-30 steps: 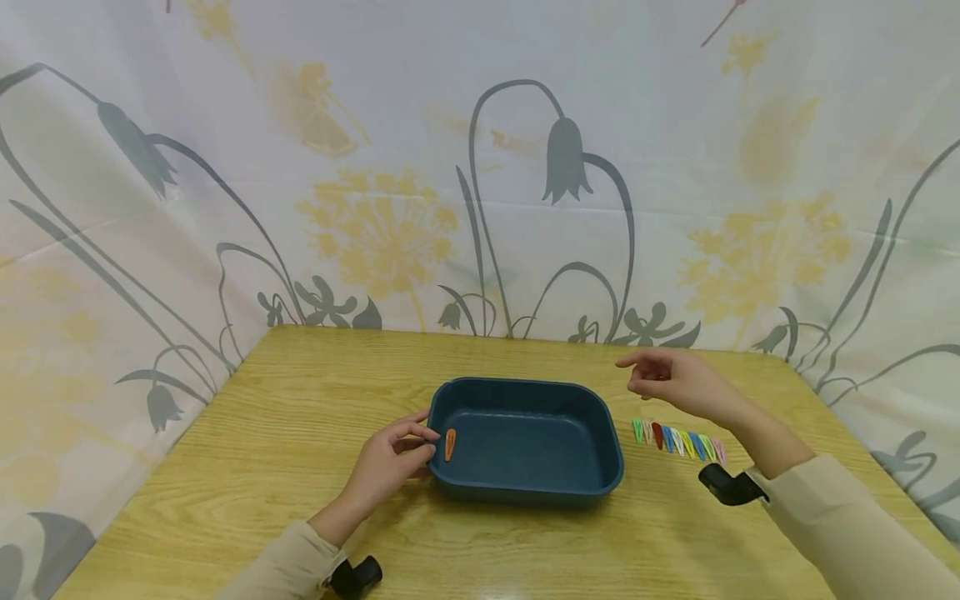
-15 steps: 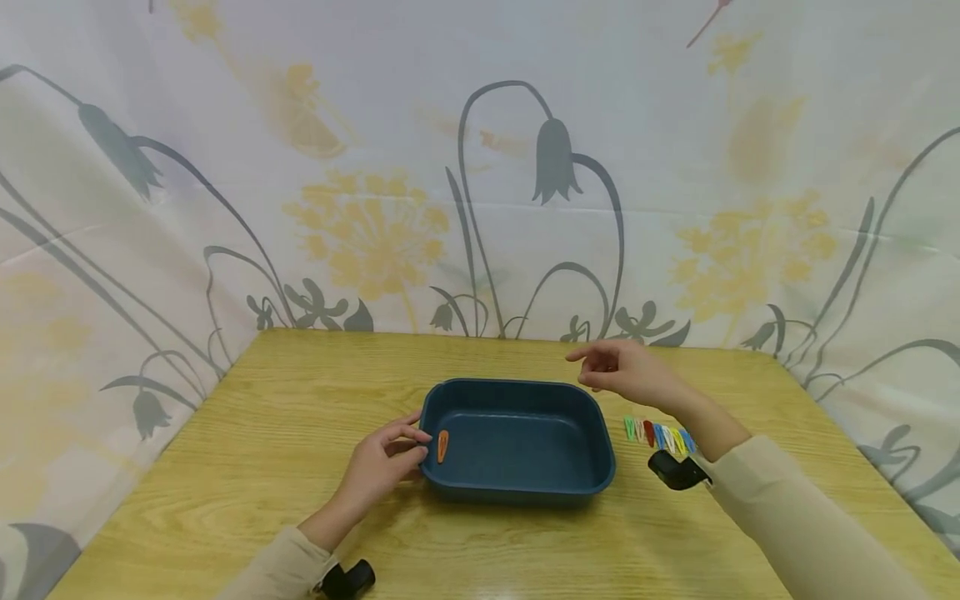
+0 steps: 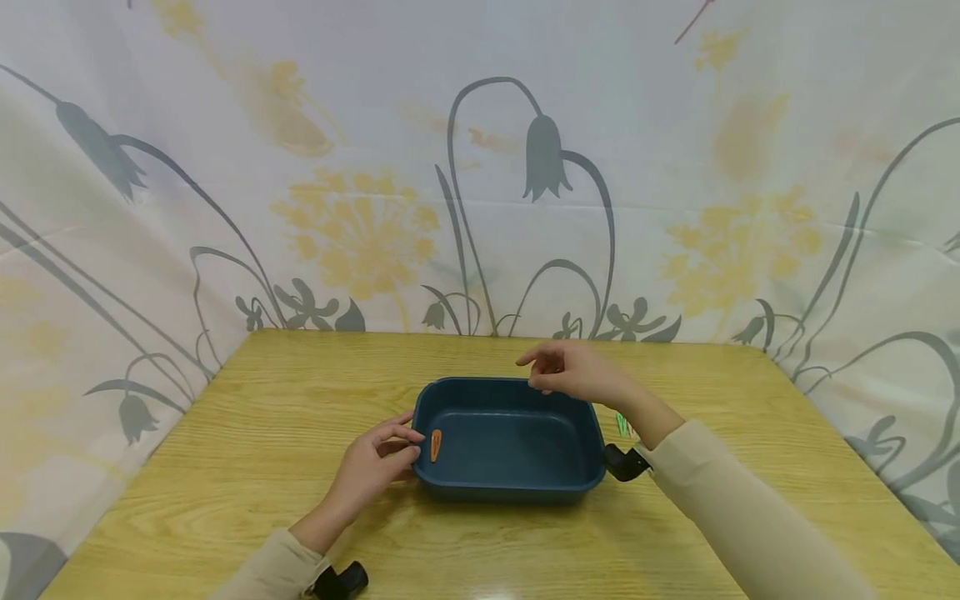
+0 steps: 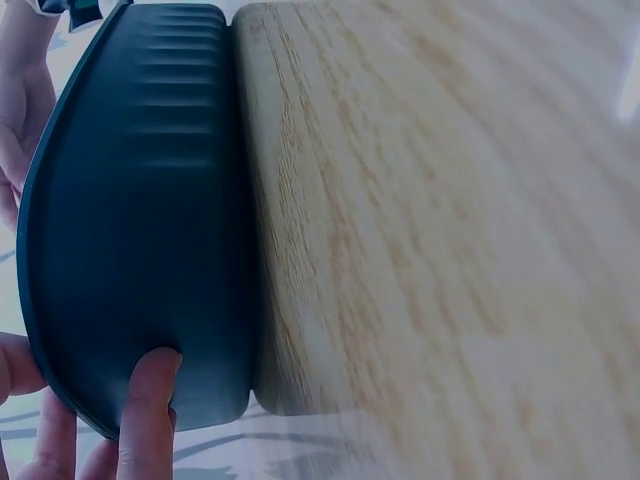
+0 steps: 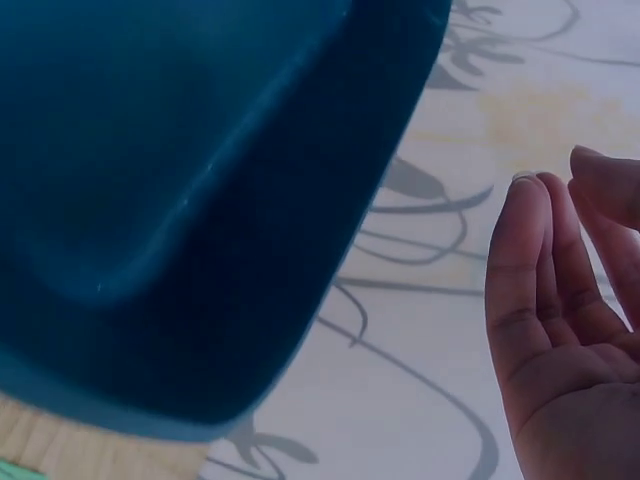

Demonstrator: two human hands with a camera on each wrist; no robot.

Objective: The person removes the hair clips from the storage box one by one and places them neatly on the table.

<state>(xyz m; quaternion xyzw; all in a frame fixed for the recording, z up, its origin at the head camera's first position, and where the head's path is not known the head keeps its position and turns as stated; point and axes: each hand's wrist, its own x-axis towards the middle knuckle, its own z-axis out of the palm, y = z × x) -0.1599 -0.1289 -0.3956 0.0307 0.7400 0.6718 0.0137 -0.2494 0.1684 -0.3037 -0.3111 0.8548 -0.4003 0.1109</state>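
my left hand [image 3: 372,463] grips the tray [image 3: 517,479] rim by the orange clip [image 3: 435,445]; right hand [image 3: 573,372] hovers above it, fingers relaxed, holding nothing.

Left hand [image 3: 375,467] fingers curled, right hand [image 3: 573,373] raised, relaxed

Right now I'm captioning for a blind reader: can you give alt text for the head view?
A person's left hand holds the left rim of a dark blue tray with an orange hair clip on its rim, while the right hand hovers over its far edge, on a wooden table.
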